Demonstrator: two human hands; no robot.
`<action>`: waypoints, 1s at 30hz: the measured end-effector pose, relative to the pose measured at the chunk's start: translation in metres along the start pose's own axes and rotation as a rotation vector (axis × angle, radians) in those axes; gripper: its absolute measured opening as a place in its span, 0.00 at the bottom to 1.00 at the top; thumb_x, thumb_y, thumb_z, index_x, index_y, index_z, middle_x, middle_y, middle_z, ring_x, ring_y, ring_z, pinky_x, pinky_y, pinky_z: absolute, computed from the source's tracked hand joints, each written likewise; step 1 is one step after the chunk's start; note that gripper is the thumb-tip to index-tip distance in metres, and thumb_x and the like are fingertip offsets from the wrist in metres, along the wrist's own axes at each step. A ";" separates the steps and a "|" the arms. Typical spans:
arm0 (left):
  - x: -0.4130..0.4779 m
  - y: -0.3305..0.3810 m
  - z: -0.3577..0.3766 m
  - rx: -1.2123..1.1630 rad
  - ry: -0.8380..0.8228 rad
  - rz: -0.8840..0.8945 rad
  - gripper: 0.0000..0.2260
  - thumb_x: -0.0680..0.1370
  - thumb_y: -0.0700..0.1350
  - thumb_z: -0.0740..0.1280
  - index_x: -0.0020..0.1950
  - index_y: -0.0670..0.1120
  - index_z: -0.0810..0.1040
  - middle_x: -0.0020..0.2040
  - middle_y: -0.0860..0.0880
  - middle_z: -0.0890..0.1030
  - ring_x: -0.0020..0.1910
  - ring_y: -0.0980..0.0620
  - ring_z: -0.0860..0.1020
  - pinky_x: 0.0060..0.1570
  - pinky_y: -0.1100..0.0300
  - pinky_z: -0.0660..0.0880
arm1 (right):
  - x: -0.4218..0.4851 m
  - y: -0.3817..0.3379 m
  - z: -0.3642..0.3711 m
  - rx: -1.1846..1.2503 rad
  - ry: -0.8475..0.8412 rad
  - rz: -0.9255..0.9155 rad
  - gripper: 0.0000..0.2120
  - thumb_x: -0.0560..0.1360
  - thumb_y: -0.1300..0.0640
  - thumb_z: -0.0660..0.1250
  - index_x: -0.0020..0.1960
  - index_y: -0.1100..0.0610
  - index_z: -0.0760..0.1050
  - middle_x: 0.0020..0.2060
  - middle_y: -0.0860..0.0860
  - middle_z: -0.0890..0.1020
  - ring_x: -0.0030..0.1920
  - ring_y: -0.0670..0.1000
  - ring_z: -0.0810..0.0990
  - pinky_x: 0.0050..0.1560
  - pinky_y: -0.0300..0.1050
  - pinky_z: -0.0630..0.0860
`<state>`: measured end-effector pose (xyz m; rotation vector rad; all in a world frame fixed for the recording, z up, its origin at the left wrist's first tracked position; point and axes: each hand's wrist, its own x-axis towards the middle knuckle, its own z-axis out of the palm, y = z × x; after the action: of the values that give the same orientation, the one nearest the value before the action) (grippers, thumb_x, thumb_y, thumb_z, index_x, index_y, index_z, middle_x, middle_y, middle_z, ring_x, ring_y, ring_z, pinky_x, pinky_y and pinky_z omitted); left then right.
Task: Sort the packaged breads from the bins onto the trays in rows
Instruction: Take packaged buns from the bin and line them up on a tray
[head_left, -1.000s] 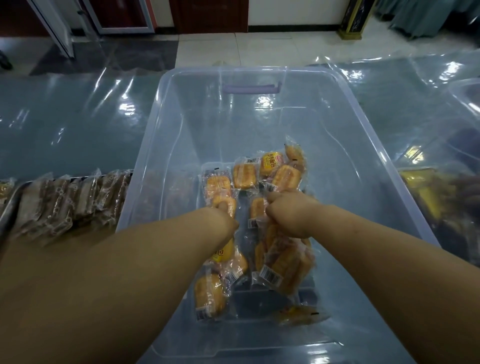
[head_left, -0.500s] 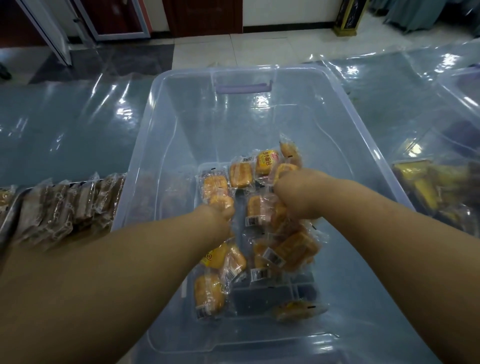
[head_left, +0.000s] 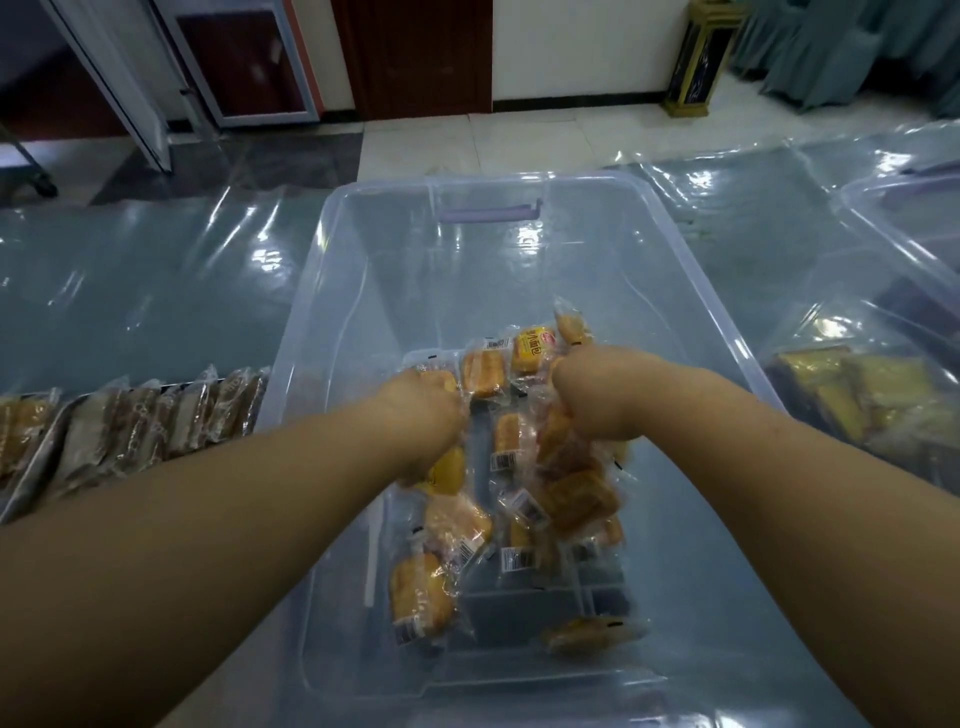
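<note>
Crinkly clear wrappers are bunched in both fists. The right hand has its fingers curled under, out of sight, and seems to clench several wrappers by their top seams. A cluster of orange breads dangles below it over the middle of the bin. The left hand is likewise closed, gripping a yellow packet that hangs from it; how many more it holds I cannot tell. Loose breads lie on the bin floor towards its near edge.

To lift well, I judge the grip should take the seams firmly, since slick film slips and a dangling packet may drop. Both bunches should rise straight up past the bin wall before swinging left. The tray sits just beside the bin's left wall with brown packets in a row, so the new ones should be laid one by one in a row of their own. A second bin stands at the right.
</note>
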<state>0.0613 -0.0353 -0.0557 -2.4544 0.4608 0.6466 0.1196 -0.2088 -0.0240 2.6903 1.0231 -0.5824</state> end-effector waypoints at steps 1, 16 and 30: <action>-0.005 -0.004 -0.003 -0.089 0.018 -0.047 0.23 0.68 0.49 0.74 0.60 0.48 0.73 0.56 0.47 0.77 0.54 0.46 0.74 0.51 0.53 0.73 | -0.003 0.001 -0.003 0.013 0.025 0.014 0.15 0.73 0.64 0.63 0.30 0.55 0.63 0.30 0.50 0.68 0.29 0.47 0.66 0.25 0.38 0.58; -0.159 -0.025 -0.017 -1.122 0.893 -0.511 0.31 0.60 0.63 0.75 0.58 0.56 0.69 0.46 0.57 0.76 0.46 0.54 0.76 0.46 0.54 0.76 | -0.093 -0.022 -0.043 0.457 0.821 0.199 0.07 0.68 0.55 0.69 0.34 0.57 0.75 0.39 0.53 0.75 0.36 0.54 0.75 0.34 0.44 0.69; -0.354 -0.052 0.115 -1.414 1.116 -0.774 0.30 0.55 0.67 0.73 0.52 0.56 0.73 0.41 0.56 0.80 0.39 0.61 0.78 0.33 0.65 0.70 | -0.145 -0.234 -0.079 0.821 1.181 0.011 0.07 0.70 0.52 0.69 0.35 0.54 0.77 0.29 0.48 0.80 0.30 0.45 0.77 0.27 0.38 0.69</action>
<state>-0.2472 0.1373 0.0714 -3.6391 -0.9366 -1.2330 -0.1138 -0.0959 0.0983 3.8084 1.0848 0.9815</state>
